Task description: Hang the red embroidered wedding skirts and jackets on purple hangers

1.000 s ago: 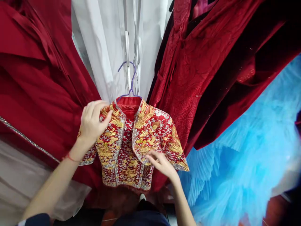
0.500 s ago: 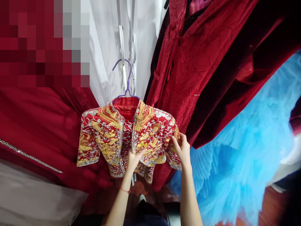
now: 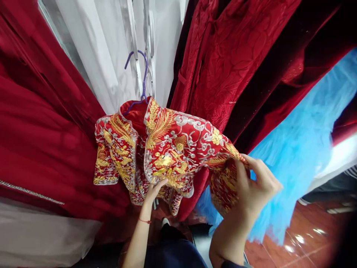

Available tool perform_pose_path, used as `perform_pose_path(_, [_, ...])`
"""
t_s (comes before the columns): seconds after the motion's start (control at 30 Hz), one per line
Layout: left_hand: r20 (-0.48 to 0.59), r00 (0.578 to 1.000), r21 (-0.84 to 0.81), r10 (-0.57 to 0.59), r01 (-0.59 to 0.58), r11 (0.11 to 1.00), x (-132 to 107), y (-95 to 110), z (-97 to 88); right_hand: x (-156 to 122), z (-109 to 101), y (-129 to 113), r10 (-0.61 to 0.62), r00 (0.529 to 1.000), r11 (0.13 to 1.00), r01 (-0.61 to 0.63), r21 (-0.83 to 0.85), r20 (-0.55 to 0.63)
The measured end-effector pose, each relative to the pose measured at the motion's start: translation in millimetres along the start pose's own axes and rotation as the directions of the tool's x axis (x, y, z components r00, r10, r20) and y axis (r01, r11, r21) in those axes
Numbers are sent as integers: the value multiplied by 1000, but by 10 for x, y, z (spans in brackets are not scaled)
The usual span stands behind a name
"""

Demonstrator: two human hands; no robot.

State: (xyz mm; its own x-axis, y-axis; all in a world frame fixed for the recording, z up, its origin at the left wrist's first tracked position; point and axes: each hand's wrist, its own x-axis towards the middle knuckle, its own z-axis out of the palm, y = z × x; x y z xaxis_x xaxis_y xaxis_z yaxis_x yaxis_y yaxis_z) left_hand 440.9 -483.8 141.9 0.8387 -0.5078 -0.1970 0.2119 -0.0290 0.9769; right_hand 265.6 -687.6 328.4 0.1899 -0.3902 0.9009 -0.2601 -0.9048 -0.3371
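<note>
A short red jacket (image 3: 173, 145) with gold and silver embroidery hangs open at the front on a purple hanger (image 3: 144, 80). My left hand (image 3: 153, 190) grips the lower front edge of the jacket, thumb on the outer face and the other fingers hidden behind the cloth. Out to the right, my right hand (image 3: 255, 178) pinches the jacket's sleeve and holds it stretched sideways and raised. The other sleeve (image 3: 106, 163) hangs down loose on the left side.
Dark red gowns (image 3: 41, 123) hang at left, more red gowns (image 3: 223, 67) at right. A light blue tulle skirt (image 3: 295, 149) spreads beyond them. White garments (image 3: 92, 48) and white metal bars (image 3: 135, 63) stand behind the hanger. Reddish tiled floor (image 3: 295, 238) shows below.
My right hand has moved right and toward me, pulling the sleeve outward. The jacket and hanger have turned and sit a little higher and farther left in view. My left hand keeps its grip.
</note>
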Motion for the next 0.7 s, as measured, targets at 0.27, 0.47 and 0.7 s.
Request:
perform_pose_path(0.27, [85, 996, -9, -15, 16, 1000, 41, -266, -271, -332, -285, 128, 44, 832, 955, -198, 222, 553])
perform_pose_path(0.47, [63, 997, -64, -39, 43, 997, 178, -618, -314, -192, 141, 182, -63, 697, 935, -209, 286, 714])
perform_pose_path(0.7, [111, 993, -80, -48, 57, 995, -48, -919, -285, 224, 751, -128, -45, 805, 809, -319, 494, 592])
